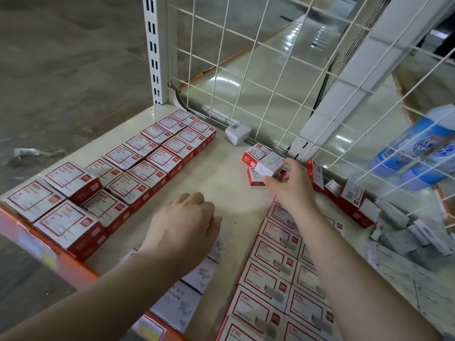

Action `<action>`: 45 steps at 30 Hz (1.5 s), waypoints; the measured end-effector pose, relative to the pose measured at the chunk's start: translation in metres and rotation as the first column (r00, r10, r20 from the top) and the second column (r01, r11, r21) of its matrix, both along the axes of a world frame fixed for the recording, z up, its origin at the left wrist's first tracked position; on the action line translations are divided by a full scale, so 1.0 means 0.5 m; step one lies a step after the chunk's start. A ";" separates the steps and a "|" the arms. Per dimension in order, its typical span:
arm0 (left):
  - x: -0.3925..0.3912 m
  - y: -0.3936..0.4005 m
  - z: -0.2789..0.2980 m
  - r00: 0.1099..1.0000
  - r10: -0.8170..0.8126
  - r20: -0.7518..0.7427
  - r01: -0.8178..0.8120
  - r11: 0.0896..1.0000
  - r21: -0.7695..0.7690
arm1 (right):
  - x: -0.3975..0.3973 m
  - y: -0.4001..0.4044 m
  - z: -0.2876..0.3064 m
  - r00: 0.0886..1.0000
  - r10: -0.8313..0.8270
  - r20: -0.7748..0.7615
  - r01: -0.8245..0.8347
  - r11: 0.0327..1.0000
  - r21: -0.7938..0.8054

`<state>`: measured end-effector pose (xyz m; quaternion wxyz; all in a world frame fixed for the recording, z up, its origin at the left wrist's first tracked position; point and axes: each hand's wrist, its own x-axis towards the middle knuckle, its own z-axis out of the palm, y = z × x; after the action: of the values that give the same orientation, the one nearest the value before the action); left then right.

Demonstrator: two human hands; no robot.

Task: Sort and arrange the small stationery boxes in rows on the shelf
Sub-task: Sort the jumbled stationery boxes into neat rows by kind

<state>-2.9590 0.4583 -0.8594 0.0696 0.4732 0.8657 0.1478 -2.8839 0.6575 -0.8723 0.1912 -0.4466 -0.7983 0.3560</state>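
Note:
Two rows of red-and-white stationery boxes (150, 158) run diagonally along the left of the cream shelf (221, 183). More red-and-white boxes (275, 276) lie in rows at the lower right. My right hand (290, 185) grips a small white box (269, 164) above two loose red boxes (253, 153) near the wire back. My left hand (184, 227) rests with curled fingers over flat white paper-clip boxes (177, 303) at the shelf's front; whether it holds one is hidden.
A lone white box (237, 132) sits by the wire mesh back (246, 70). Tipped red boxes (344, 195) and grey boxes (406, 230) crowd the right rear. Blue bottles (418, 153) show behind the mesh. An orange rail (73, 264) edges the shelf front.

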 end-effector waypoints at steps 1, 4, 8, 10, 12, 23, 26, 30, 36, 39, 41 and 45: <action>-0.001 0.001 0.000 1.000 0.002 -0.002 -0.002 1.000 -0.001 | -0.004 0.001 -0.001 1.000 -0.012 0.000 0.012 1.000 0.011; 0.000 0.003 0.000 1.000 0.003 -0.006 -0.004 1.000 -0.008 | -0.008 0.002 -0.001 0.999 -0.050 -0.017 0.050 0.999 0.007; 0.001 -0.001 -0.002 1.000 -0.010 0.003 0.010 1.000 -0.011 | 0.003 -0.009 0.008 0.994 -0.040 -0.102 0.033 0.997 -0.071; 0.004 -0.006 -0.002 1.000 -0.025 0.012 0.026 1.000 -0.016 | 0.015 -0.016 0.014 0.991 -0.011 -0.135 -0.002 0.995 -0.096; 0.007 -0.011 0.000 0.999 -0.032 0.021 0.032 0.999 -0.012 | 0.032 -0.023 0.025 0.990 0.048 -0.134 -0.062 0.993 -0.102; 0.013 -0.009 0.032 0.955 0.008 0.298 -0.062 0.983 0.174 | 0.121 -0.104 0.066 0.897 0.442 0.013 -0.441 0.896 -0.055; 0.020 -0.003 0.043 0.932 -0.023 0.362 -0.040 0.985 0.167 | 0.130 -0.126 0.082 0.868 0.495 0.025 -0.493 0.868 -0.056; 0.026 0.000 0.045 0.893 -0.046 0.447 -0.030 0.986 0.163 | 0.137 -0.147 0.105 0.846 0.531 0.045 -0.529 0.847 -0.043; 0.030 0.005 0.050 0.784 0.025 0.621 -0.145 0.979 0.143 | 0.153 -0.149 0.106 0.851 0.519 0.073 -0.516 0.854 -0.058; 0.035 0.010 0.051 0.766 0.098 0.636 -0.240 0.960 0.141 | 0.159 -0.155 0.098 0.890 0.455 0.042 -0.451 0.889 -0.077; 0.042 0.011 0.052 0.740 0.154 0.655 -0.321 0.936 0.144 | 0.161 -0.164 0.091 0.913 0.405 0.041 -0.398 0.910 -0.113; 0.062 0.016 0.054 0.668 0.193 0.718 -0.433 0.887 0.164 | 0.156 -0.185 0.075 0.936 0.346 0.064 -0.336 0.934 -0.123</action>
<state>-2.9282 0.4666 -0.8324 0.2787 0.2315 0.8108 0.4597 -2.8062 0.5649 -0.8347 0.0678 -0.3257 -0.8502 0.4081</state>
